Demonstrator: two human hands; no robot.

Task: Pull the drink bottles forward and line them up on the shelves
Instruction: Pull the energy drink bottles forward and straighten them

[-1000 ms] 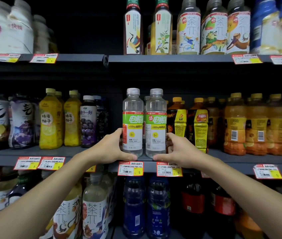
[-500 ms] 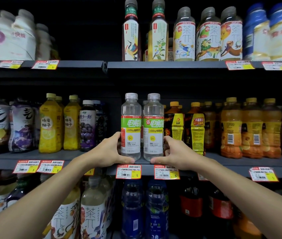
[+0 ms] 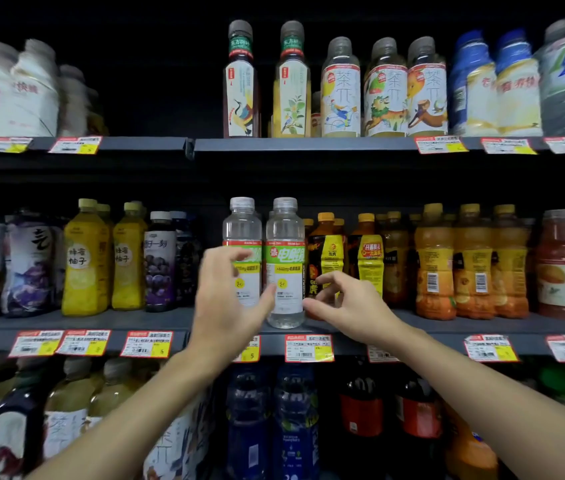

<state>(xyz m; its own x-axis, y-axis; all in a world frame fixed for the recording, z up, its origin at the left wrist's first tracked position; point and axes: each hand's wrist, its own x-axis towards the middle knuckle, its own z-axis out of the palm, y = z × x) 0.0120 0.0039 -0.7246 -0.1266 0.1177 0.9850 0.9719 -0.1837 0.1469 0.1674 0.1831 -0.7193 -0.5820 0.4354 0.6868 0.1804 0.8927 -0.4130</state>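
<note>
The left clear electrolyte bottle (image 3: 242,223) and the right clear electrolyte bottle (image 3: 285,271) stand side by side at the front edge of the middle shelf (image 3: 447,327). The left hand (image 3: 229,299) is in front of the first and the right hand (image 3: 350,306) is beside the second. The fingers of both hands are relaxed and grip nothing.

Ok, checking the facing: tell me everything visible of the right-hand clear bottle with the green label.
The right clear bottle looks like transparent plastic, with a pale cap and a green band over a white label. It stands upright at the front edge of the middle shelf, beside its twin. Thumbs of the left hand and right hand lie by its lower sides; contact unclear.
</note>
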